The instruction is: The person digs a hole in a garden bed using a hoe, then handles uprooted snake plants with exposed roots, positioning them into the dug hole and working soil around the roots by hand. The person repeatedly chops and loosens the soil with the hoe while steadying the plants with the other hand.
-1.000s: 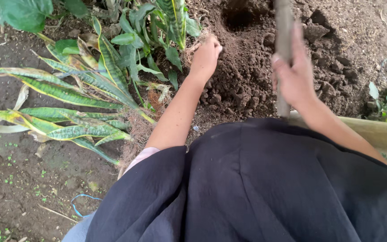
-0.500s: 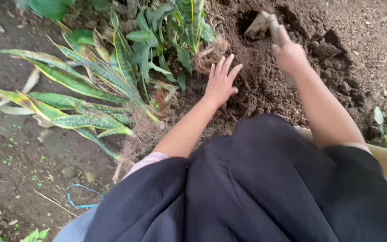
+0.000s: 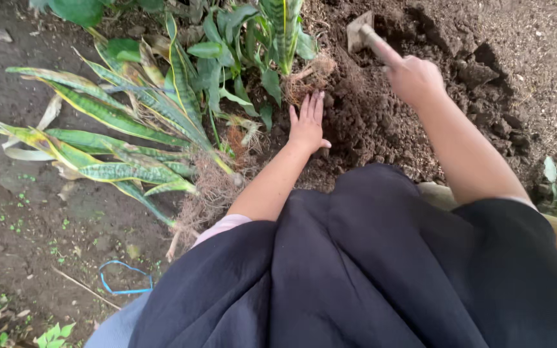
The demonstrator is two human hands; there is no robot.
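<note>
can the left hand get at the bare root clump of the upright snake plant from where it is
Probably yes. The left hand lies flat on loose soil just below the root clump, and nothing stands between them. The right hand and its small hoe work off to the side.

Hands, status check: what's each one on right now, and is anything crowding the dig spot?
Left hand flat on loose soil, fingers spread. Right hand gripping hoe, blade at the hole's edge. Uprooted plants lying just left, roots beside the left hand.
</note>
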